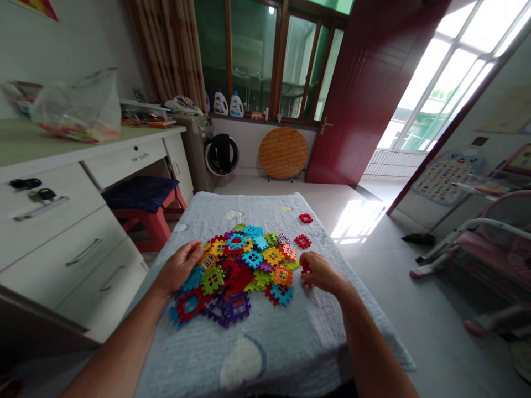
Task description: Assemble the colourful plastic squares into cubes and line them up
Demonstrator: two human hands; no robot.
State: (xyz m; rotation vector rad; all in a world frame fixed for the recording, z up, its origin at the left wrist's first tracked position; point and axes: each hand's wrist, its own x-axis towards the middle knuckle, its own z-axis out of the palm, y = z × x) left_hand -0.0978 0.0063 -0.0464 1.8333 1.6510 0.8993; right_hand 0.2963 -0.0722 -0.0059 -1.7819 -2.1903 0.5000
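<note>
A pile of colourful interlocking plastic pieces lies on the cloth-covered table (199, 354), with a purple piece (237, 308) at its near edge. At the pile's left side is my left hand (179, 268), its fingers bent together over the edge pieces; whether they grip anything is hidden. To the right of the pile, my right hand (322, 272) has its fingers closed on a red piece (306, 268), low at the table surface. Beyond that hand lie two separate red pieces, one nearer (303, 241) and one farther (306, 218).
A white desk (141, 157) with a plastic bag (85, 110) stands at the left, a red stool (160, 224) beside it. Behind are a washing machine (198, 146), a round wooden board (283, 153) and a red door (365, 83). A pink chair (489, 243) is at the right.
</note>
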